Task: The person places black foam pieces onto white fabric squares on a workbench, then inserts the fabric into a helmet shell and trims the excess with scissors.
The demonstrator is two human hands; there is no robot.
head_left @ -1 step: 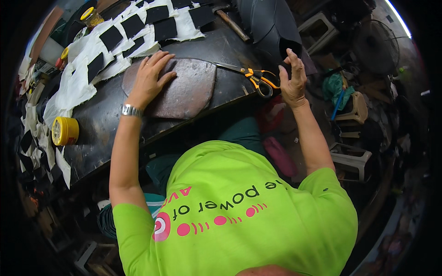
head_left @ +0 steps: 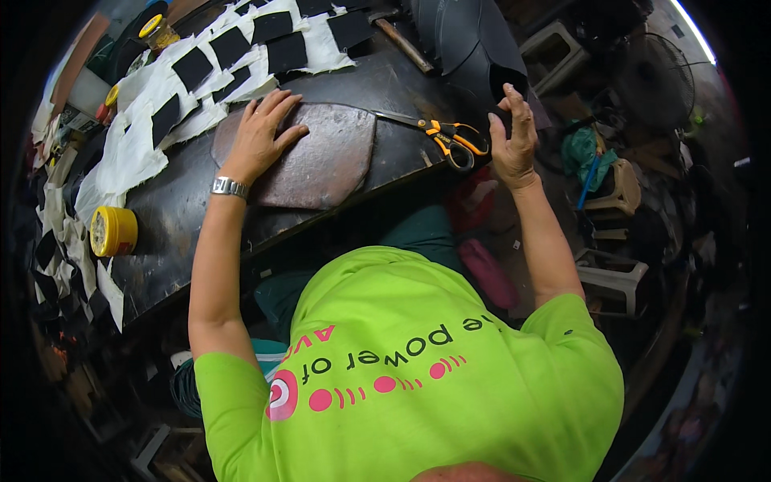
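My left hand [head_left: 263, 138] lies with its fingers spread on a worn, brownish slab [head_left: 325, 157] that has rounded corners. The slab rests flat on the dark workbench [head_left: 173, 205], by its near edge. To the right of the slab lie scissors [head_left: 438, 132] with orange and black handles, their blade tips at its upper right corner. Just right of those handles, my right hand [head_left: 516, 138] is raised, thumb and fingers apart, with nothing seen in it. Its fingertips come close to the open end of a rolled black sheet [head_left: 462, 36]; whether they touch it I cannot tell.
White cloth [head_left: 132, 157] with several black squares [head_left: 193, 68] covers the bench's far left. A yellow tub [head_left: 114, 230] stands at the left edge, a lidded jar [head_left: 158, 32] farther back. A hammer [head_left: 404, 44] lies near the roll. Stools [head_left: 610, 277] and a fan [head_left: 654, 80] stand right.
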